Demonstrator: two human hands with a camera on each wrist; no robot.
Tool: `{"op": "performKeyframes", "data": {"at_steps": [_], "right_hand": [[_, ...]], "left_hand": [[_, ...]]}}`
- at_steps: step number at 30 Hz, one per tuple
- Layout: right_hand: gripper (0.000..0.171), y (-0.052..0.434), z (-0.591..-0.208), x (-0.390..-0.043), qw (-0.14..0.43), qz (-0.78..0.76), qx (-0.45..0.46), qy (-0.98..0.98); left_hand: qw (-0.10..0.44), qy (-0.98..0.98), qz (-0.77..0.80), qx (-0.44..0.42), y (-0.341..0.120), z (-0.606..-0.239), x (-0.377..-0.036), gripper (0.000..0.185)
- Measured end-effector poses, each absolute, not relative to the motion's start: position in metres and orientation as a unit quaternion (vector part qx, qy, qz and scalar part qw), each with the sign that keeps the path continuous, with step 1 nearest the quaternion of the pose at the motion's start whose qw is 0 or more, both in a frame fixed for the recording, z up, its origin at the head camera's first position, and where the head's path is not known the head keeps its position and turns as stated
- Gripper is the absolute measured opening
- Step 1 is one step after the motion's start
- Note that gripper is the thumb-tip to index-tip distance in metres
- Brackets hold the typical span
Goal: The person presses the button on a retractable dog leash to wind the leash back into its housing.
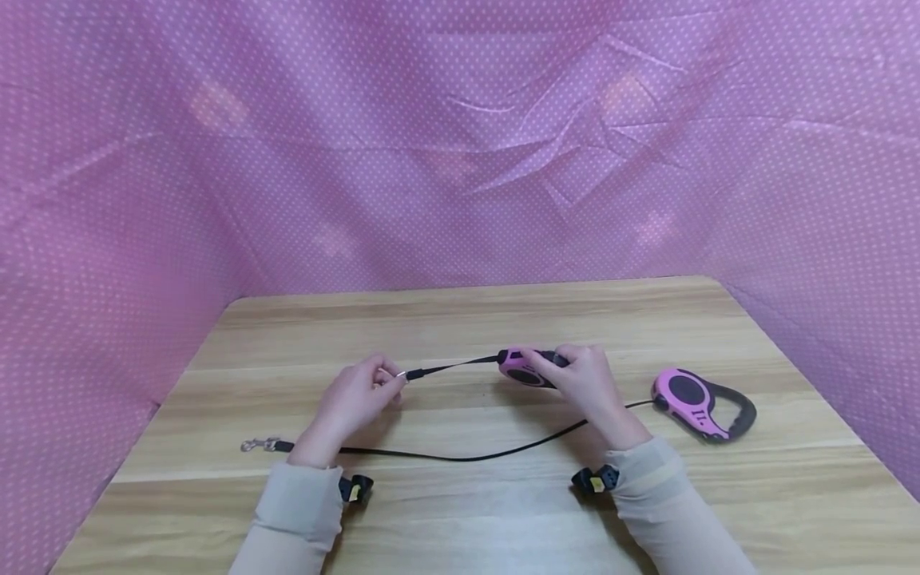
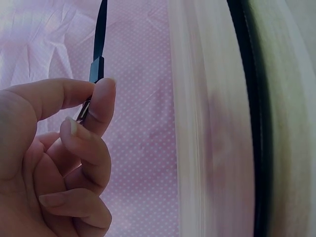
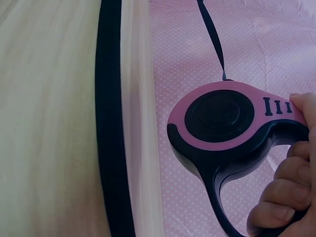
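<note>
My right hand (image 1: 585,383) grips the handle of a pink and black retractable leash (image 1: 528,366), held just above the wooden table (image 1: 460,319). In the right wrist view the leash body (image 3: 222,116) shows its round black centre, and my fingers (image 3: 284,197) curl round its black handle. A short black strap (image 1: 453,367) runs left from it to my left hand (image 1: 359,395), which pinches the metal clip (image 2: 85,111) at the strap's end between thumb and forefinger (image 2: 101,106).
A second pink and black retractable leash (image 1: 700,403) lies on the table to the right. Its black cord (image 1: 460,457) trails left under my arms to a metal clasp (image 1: 259,445). Pink dotted cloth (image 1: 460,144) walls in the table on three sides.
</note>
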State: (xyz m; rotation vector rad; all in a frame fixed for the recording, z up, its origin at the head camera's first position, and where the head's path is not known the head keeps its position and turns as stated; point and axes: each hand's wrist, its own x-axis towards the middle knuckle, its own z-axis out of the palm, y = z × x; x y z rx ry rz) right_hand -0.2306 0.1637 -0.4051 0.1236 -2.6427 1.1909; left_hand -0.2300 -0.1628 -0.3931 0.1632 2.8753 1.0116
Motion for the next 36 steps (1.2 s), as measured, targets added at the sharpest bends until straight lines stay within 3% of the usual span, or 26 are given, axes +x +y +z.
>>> {"op": "performKeyframes", "data": {"at_steps": [36], "right_hand": [[0.056,0.1588,-0.4086,-0.2307,0.136,0.391,0.074,-0.907]], "left_hand": [[0.046,0.946,0.314,0.065,-0.1615,-0.3915,-0.23,0.022]]}}
